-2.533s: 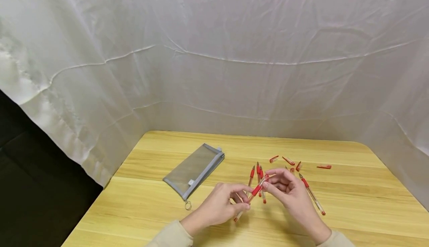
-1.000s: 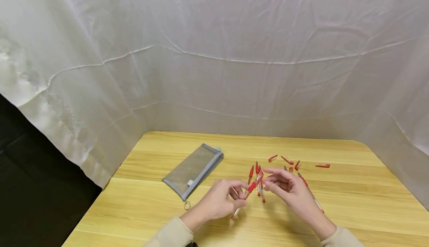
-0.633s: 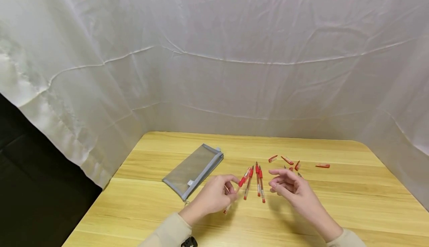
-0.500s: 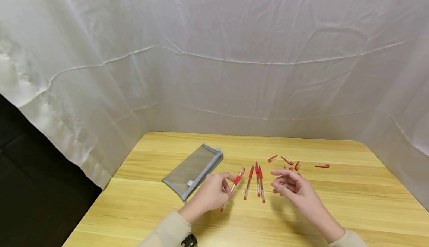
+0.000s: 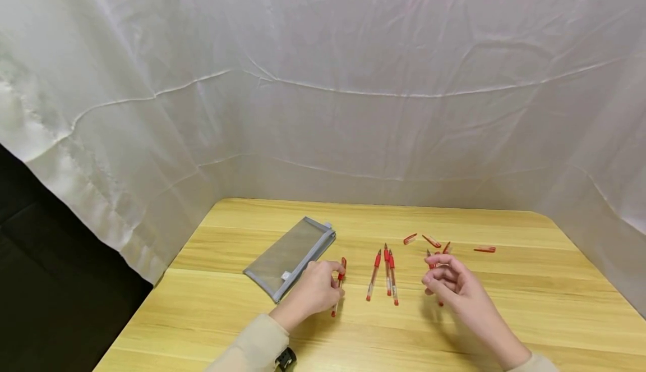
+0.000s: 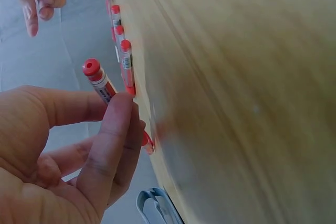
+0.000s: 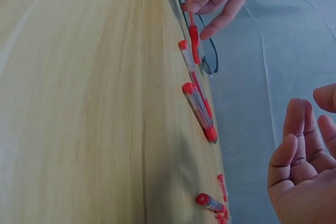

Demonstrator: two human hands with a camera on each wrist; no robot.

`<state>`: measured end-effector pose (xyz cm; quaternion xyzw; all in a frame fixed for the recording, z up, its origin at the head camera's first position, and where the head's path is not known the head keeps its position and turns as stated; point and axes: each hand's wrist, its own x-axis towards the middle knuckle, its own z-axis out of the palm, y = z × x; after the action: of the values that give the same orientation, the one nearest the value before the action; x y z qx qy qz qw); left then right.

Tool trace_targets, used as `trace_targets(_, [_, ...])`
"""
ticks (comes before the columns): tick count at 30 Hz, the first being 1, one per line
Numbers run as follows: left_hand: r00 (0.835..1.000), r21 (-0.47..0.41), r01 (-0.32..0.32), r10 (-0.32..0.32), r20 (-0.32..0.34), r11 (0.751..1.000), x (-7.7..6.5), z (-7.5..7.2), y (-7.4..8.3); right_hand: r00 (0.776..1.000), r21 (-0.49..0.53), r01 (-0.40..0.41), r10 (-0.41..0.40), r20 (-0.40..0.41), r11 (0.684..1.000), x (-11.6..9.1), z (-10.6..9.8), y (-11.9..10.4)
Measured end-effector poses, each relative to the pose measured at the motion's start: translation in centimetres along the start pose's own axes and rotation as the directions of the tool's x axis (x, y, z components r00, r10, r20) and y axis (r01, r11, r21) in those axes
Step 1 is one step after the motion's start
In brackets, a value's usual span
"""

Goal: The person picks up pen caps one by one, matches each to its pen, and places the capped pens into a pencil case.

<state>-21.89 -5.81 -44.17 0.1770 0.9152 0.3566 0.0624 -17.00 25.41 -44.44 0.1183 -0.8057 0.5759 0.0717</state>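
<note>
My left hand (image 5: 317, 288) pinches a capped red gel pen (image 5: 342, 270) between thumb and fingers, close to the right edge of the grey mesh pouch (image 5: 287, 257). In the left wrist view the pen's red end plug (image 6: 91, 67) points up past the fingers. My right hand (image 5: 456, 290) hovers over the table with loosely bent fingers and nothing in them. Partly hidden below it lies an uncapped red pen (image 5: 432, 265). Between the hands lie three more uncapped pens, one apart (image 5: 374, 275) and two side by side.
Several loose red pen caps lie beyond the right hand, one cap (image 5: 484, 249) farther right than the others. The wooden table (image 5: 202, 316) ends at a pale hanging cloth (image 5: 383, 136) behind and at the sides. A black watch (image 5: 286, 359) is on the left wrist.
The right hand has let go of the pen's cap end and moved right. The left hand has carried the capped pen left to beside the pouch, turning it more upright in the head view.
</note>
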Motion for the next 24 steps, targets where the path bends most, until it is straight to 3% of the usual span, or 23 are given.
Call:
trace_targets(6, [1.0, 0.004, -0.002, 0.002, 0.001, 1.0, 0.2, 0.3, -0.2, 1.0, -0.013, 0.03, -0.03, 0.002, 0.999, -0.2, -0.4, 0.0])
trace_targets(16, [0.999, 0.062, -0.025, 0.026, -0.023, 0.998, 0.6, 0.6, -0.4, 1.0, -0.024, 0.014, -0.014, 0.0, 1.0, -0.5, -1.1, 0.2])
trace_targets(24, [0.998, 0.124, -0.055, 0.059, -0.023, 0.991, 0.7, 0.4, -0.2, 0.997, -0.015, 0.07, -0.071, -0.024, 0.997, -0.5, -1.8, 1.0])
